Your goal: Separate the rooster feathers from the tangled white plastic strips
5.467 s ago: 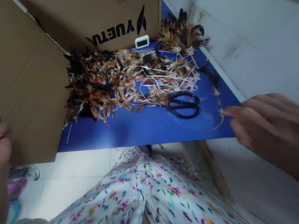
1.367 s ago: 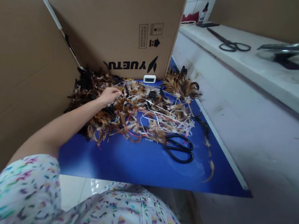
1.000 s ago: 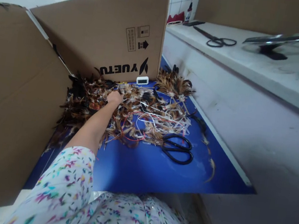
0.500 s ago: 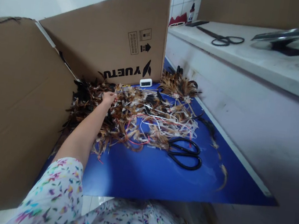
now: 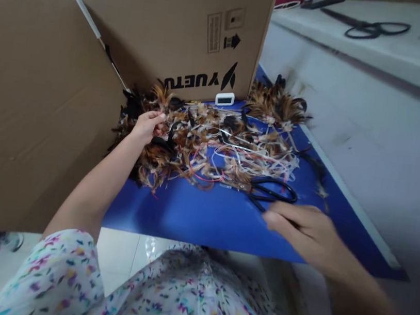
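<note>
Blue tabletop [image 5: 186, 211] runs along a pale wall, with cardboard panels [image 5: 180, 33] standing beyond and to the left of the feather pile [image 5: 192, 139], probably so that light, loose feathers do not drift off; a small white device [image 5: 225, 99] sits behind the pile against the cardboard; a fuller bundle of feathers [image 5: 276, 104] lies off its far right end, perhaps kept apart as a sorted lot.

Black-handled scissors [image 5: 247, 187] rest at the pile's near right edge, blades toward it and loops away, likely for easy reach by the right hand [image 5: 301, 230]; that hand, blurred, is to the right of the pile, fingers curled and covering part of the lower loop; whether it grasps the loop I cannot tell.

At the pile's left part, the left hand [image 5: 148, 127] has thumb and fingertips drawn together, apparently pinching a brown tuft [image 5: 163, 96] that rises above them, presumably by its base.
</note>
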A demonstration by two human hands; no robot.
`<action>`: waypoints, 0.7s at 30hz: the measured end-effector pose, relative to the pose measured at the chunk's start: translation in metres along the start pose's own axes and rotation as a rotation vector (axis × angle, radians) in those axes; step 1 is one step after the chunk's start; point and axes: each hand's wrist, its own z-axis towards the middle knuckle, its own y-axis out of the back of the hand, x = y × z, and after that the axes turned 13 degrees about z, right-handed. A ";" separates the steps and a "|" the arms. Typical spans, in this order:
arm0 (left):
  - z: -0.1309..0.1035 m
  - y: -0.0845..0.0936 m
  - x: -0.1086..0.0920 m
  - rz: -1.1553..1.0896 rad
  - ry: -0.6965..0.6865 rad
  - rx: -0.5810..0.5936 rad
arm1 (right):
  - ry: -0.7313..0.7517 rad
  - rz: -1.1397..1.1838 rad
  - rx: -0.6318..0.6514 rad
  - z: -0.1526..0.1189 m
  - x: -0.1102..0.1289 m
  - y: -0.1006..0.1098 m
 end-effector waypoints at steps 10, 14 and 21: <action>-0.071 0.022 0.055 0.146 0.097 -0.053 | -0.045 -0.061 0.397 0.076 -0.049 -0.093; -0.081 0.011 0.068 0.269 0.138 -0.099 | 0.075 -0.259 0.358 0.093 -0.065 -0.115; -0.071 -0.021 0.076 0.483 0.154 -0.102 | 0.248 -0.412 0.305 0.087 -0.084 -0.128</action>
